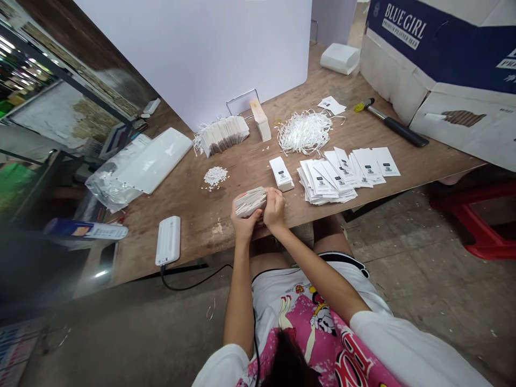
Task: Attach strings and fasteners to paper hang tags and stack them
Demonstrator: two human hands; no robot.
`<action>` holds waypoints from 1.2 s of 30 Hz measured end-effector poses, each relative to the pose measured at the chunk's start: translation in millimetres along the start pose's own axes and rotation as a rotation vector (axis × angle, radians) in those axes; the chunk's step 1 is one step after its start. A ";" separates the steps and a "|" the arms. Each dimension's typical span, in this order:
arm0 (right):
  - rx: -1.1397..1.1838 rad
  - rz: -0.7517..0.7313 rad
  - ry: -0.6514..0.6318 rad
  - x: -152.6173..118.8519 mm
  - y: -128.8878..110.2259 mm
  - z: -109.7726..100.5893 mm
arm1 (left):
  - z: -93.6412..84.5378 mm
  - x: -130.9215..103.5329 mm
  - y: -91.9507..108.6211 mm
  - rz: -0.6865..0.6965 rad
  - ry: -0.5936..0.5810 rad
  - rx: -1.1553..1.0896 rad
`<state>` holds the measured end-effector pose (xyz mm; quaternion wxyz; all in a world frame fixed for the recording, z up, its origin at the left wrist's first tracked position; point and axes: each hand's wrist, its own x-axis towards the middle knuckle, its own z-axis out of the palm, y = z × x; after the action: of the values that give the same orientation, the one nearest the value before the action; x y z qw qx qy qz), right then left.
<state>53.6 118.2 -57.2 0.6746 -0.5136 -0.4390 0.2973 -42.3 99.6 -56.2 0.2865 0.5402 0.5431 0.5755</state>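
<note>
Over the table's front edge I hold a thick stack of white paper tags (pixel 250 202), edges facing up. My left hand (pixel 242 224) is wrapped round its left end, with the thumb along the near side. My right hand (pixel 274 208) is closed at the right end, fingertips pinched against the stack. Just beyond it stands a small squared stack of tags (pixel 281 171). To its right lies a spread pile of printed tags (pixel 328 180). White strings (pixel 305 131) lie in a tangled heap behind. Small white bits (pixel 215 176) form a little mound to the left.
At the back are a row of strung tags (pixel 224 134) and an upright block of cards (pixel 260 119). A hammer (pixel 397 126) lies before a beer carton (pixel 435 70). Leftward are a power bank (pixel 168 240), a plastic bag (pixel 116 180) and a blue spray can (pixel 86 229).
</note>
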 end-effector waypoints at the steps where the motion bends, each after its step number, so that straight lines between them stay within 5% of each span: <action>1: 0.002 0.006 -0.005 -0.3 -0.4 0.2 | 0.7 -0.6 0.8 0.004 0.010 0.000; 15: -0.008 0.118 -0.042 -0.6 -2.3 2.7 | -4.9 -2.5 6.3 -0.061 0.042 0.110; 21: 0.092 0.103 -0.124 -4.0 -6.1 5.9 | -2.5 -2.6 10.1 0.076 -0.021 -0.021; 33: 0.080 0.089 -0.042 -0.3 -3.9 2.5 | 7.5 -5.2 -0.2 -0.003 0.057 -0.015; 36: 0.097 0.052 -0.015 5.5 -5.0 -1.8 | 10.5 -2.0 2.0 0.056 -0.025 -0.039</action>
<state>57.4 120.6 -51.0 0.6874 -0.4895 -0.4155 0.3393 -31.4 100.6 -56.7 0.2878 0.5566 0.5126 0.5870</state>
